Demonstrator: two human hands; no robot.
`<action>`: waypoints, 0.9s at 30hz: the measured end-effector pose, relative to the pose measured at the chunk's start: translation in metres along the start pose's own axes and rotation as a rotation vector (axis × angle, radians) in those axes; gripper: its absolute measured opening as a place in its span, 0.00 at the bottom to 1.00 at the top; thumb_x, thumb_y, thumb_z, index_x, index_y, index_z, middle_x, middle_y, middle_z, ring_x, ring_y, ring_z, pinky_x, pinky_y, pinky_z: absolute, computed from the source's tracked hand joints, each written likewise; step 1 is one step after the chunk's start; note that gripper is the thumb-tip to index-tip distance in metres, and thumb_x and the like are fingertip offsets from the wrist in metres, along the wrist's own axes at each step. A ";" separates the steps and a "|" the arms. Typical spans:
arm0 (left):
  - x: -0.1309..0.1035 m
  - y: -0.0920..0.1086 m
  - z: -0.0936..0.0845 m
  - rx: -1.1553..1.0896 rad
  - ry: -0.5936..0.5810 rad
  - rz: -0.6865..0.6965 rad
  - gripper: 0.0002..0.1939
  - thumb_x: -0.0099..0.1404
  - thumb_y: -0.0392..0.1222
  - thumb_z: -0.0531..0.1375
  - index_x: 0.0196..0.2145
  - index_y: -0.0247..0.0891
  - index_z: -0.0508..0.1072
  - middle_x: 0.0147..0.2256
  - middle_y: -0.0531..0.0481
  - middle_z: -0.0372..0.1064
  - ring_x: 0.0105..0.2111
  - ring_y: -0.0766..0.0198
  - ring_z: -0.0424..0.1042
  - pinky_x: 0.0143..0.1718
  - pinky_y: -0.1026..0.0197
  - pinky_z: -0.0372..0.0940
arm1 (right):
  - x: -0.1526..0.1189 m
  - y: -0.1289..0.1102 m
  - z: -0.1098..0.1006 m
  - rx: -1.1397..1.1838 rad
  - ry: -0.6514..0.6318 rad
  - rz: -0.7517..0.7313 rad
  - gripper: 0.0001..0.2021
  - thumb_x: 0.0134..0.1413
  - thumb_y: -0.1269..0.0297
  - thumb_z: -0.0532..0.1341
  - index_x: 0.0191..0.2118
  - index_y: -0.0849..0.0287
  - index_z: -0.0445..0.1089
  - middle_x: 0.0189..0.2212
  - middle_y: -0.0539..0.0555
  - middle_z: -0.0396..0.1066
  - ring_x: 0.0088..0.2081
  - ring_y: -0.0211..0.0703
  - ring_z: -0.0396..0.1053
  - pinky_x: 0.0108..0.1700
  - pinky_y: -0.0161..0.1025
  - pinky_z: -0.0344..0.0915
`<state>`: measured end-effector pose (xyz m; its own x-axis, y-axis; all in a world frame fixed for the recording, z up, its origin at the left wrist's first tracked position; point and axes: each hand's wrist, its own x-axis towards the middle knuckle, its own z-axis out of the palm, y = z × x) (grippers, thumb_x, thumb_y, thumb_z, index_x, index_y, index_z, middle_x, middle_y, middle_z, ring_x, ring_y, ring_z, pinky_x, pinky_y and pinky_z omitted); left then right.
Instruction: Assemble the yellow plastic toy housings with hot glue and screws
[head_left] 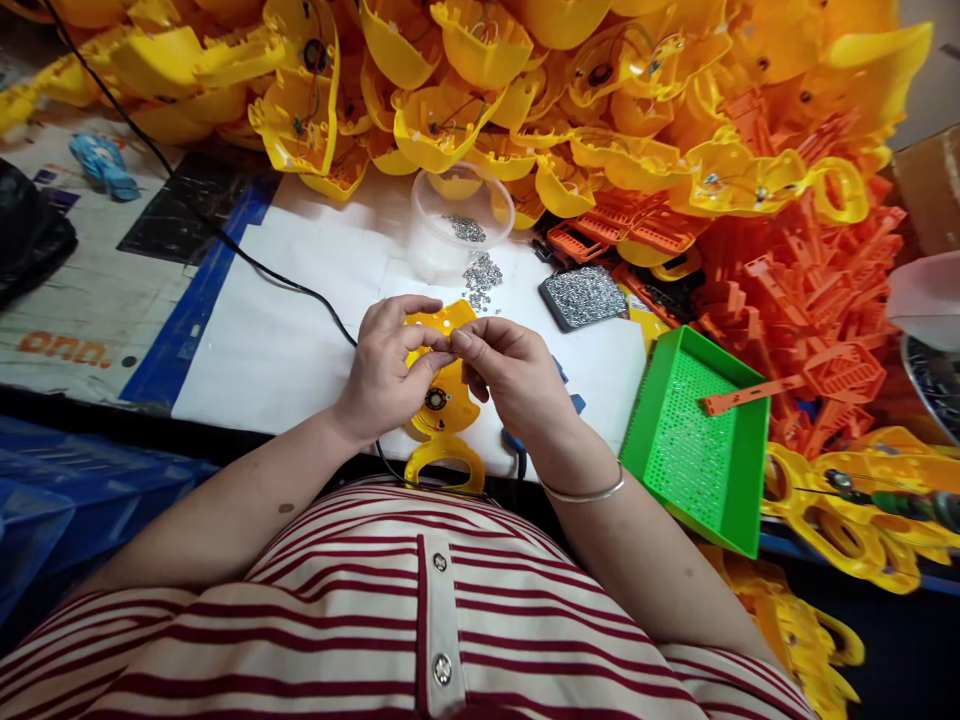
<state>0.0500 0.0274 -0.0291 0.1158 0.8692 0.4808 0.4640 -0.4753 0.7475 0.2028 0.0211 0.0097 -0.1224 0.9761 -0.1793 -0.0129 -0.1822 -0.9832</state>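
Observation:
A yellow plastic shell part [444,400] with a round black component and a ring handle lies at the table's near edge. My left hand [386,368] grips its left side, thumb over the top. My right hand [511,375] meets it from the right, fingertips pinched together just above the shell; whatever small item they pinch is hidden. A loose heap of small silver screws [482,276] lies just beyond the hands on white paper [285,330].
A clear round tub [459,222] holds more screws, and a dark tray [583,296] of screws sits to the right. A green perforated tray [694,440] carries an orange strip [750,395]. Yellow shells [480,90] and orange parts [795,270] are heaped behind. A black cable [225,240] crosses the table.

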 end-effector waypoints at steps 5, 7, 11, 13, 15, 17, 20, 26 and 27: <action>0.001 -0.004 -0.004 0.121 -0.033 0.103 0.03 0.62 0.40 0.64 0.34 0.42 0.73 0.52 0.48 0.71 0.53 0.55 0.69 0.66 0.42 0.52 | 0.003 -0.004 -0.001 -0.016 -0.058 0.003 0.26 0.37 0.39 0.71 0.25 0.58 0.67 0.18 0.43 0.61 0.19 0.28 0.56 0.22 0.32 0.54; 0.004 -0.008 -0.005 0.118 -0.021 0.053 0.10 0.62 0.43 0.65 0.41 0.41 0.72 0.55 0.43 0.68 0.57 0.53 0.66 0.65 0.43 0.54 | 0.009 -0.004 -0.005 -0.095 0.019 -0.096 0.25 0.39 0.38 0.70 0.26 0.58 0.68 0.20 0.44 0.63 0.23 0.30 0.58 0.27 0.33 0.58; 0.010 -0.018 -0.003 0.157 -0.013 -0.178 0.19 0.62 0.40 0.62 0.51 0.37 0.67 0.53 0.40 0.70 0.56 0.53 0.68 0.60 0.47 0.62 | 0.027 0.002 -0.014 -0.310 0.171 -0.265 0.20 0.44 0.46 0.71 0.26 0.58 0.71 0.26 0.47 0.66 0.31 0.34 0.62 0.39 0.38 0.62; 0.012 -0.020 -0.001 0.158 -0.069 -0.281 0.20 0.62 0.39 0.62 0.52 0.36 0.68 0.51 0.41 0.72 0.52 0.53 0.71 0.58 0.47 0.65 | 0.037 0.005 -0.019 -0.407 0.174 -0.297 0.14 0.47 0.53 0.72 0.27 0.59 0.72 0.29 0.48 0.67 0.34 0.36 0.64 0.44 0.40 0.63; 0.014 -0.019 0.001 0.134 -0.128 -0.328 0.19 0.62 0.38 0.61 0.52 0.34 0.69 0.51 0.40 0.73 0.51 0.52 0.72 0.57 0.46 0.66 | 0.044 0.007 -0.022 -0.480 0.147 -0.302 0.11 0.48 0.58 0.71 0.27 0.59 0.73 0.31 0.50 0.68 0.36 0.37 0.64 0.46 0.41 0.63; 0.015 -0.017 0.003 0.127 -0.153 -0.341 0.19 0.62 0.36 0.61 0.52 0.32 0.71 0.52 0.39 0.73 0.51 0.52 0.72 0.57 0.45 0.66 | 0.049 0.008 -0.023 -0.518 0.121 -0.292 0.12 0.48 0.56 0.71 0.26 0.58 0.73 0.31 0.50 0.68 0.37 0.39 0.65 0.47 0.43 0.63; 0.016 -0.014 0.003 0.143 -0.167 -0.338 0.19 0.62 0.35 0.61 0.51 0.30 0.72 0.51 0.39 0.74 0.52 0.52 0.73 0.58 0.46 0.66 | 0.053 0.011 -0.023 -0.524 0.097 -0.272 0.17 0.47 0.49 0.70 0.26 0.58 0.73 0.32 0.51 0.68 0.38 0.40 0.65 0.49 0.44 0.63; 0.015 -0.013 0.003 0.148 -0.176 -0.314 0.20 0.63 0.34 0.60 0.53 0.30 0.72 0.51 0.40 0.74 0.53 0.53 0.73 0.58 0.48 0.66 | 0.056 0.020 -0.022 -0.463 0.123 -0.264 0.19 0.46 0.45 0.70 0.27 0.58 0.74 0.29 0.49 0.67 0.36 0.38 0.65 0.47 0.43 0.63; 0.015 -0.012 0.003 0.155 -0.175 -0.317 0.20 0.63 0.34 0.60 0.53 0.30 0.72 0.51 0.40 0.74 0.53 0.52 0.73 0.58 0.47 0.66 | 0.056 0.022 -0.022 -0.455 0.131 -0.272 0.19 0.46 0.45 0.70 0.27 0.58 0.74 0.29 0.49 0.67 0.35 0.38 0.65 0.47 0.43 0.63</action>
<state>0.0490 0.0467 -0.0326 0.0872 0.9860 0.1423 0.6261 -0.1654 0.7620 0.2175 0.0743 -0.0230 -0.0496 0.9927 0.1096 0.4072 0.1203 -0.9054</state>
